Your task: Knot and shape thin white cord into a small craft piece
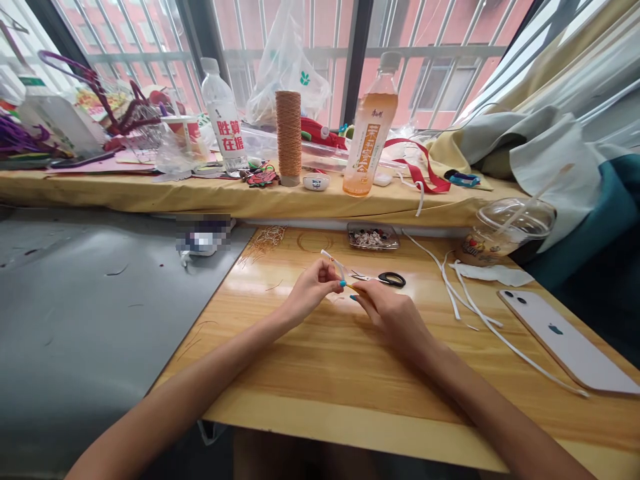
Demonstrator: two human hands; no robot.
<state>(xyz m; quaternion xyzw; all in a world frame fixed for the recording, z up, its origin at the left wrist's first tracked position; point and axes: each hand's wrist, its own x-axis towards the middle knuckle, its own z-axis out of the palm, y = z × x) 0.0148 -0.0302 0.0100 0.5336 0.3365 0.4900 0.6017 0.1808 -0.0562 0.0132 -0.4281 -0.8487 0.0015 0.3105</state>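
Over the wooden table (280, 367), my left hand (316, 285) is closed in a pinch on a short white cord (327, 255), whose free end sticks up past the fingers. Close beside it, my right hand (387, 305) has its fingers closed on a thin yellowish piece (353, 288); its kind is too small to tell. The two hands nearly meet at the fingertips. Just behind them lie scissors with black handles (393, 279), blades pointing left and partly hidden. Further back sits a clear tray (395, 246) of small white, dark and red pieces.
White cords (480, 313) and a phone (565, 340) lie on the right, near a clear plastic cup (487, 233). Thin brown thread scraps (265, 243) lie at back left. The ledge holds a brown thread spool (289, 137), a water bottle (225, 120) and a drink bottle (373, 127).
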